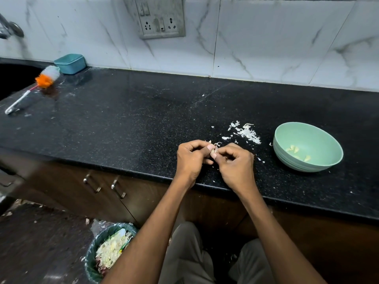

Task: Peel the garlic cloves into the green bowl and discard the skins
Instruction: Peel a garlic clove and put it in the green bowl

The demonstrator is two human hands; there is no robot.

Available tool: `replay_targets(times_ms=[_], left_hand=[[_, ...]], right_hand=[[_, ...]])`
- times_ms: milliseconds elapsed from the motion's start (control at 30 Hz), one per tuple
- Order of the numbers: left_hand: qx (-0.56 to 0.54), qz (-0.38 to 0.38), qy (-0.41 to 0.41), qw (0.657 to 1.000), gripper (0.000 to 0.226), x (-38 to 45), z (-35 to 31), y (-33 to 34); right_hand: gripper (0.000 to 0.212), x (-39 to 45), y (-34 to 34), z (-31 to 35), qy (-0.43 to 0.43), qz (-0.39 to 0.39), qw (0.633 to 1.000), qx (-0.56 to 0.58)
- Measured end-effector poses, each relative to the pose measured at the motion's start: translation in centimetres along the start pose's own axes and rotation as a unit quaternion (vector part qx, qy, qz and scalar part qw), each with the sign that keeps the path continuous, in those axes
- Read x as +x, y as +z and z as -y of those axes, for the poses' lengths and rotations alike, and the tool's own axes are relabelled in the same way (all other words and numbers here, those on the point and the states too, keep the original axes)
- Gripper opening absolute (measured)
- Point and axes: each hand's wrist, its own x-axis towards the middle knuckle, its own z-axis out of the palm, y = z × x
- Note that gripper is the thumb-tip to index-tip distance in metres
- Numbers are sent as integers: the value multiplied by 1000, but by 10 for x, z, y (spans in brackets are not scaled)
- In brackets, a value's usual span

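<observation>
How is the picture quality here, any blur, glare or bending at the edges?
Head view: the left hand, right hand, garlic clove and green bowl are sharp; the tap and the duster at far left look smeared; the black counter shows soft reflections near the duster; wide-angle distortion bends the counter's edge and the wall tiles.

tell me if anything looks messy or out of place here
Loose garlic skins lie scattered on the counter left of the green bowl, not in the bin on the floor. A few bits also lie near the counter's front edge. Both hands, left and right, pinch a clove.
</observation>
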Motion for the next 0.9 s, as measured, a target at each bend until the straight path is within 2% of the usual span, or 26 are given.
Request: replay_targets(times_ms=[333,500,667,833,900], left_hand=[[4,-4,-3,1000,14,-3,-3,-1],[26,22,-20,999,18,0,-4,-4],[14,48,-19,999,13,-1,-3,-4],[-7,68,-11,998,14,0,-1,-7],[-4,83,-5,997,11,0,-1,-8]], right_hand=[[13,0,1,-6,-80,39,994,-68],[17,-3,2,-10,-133,31,985,-107],[16,-1,1,-3,-36,7,999,-13],[38,2,-2,-3,46,13,996,77],[36,3,-3,-3,60,13,994,94]])
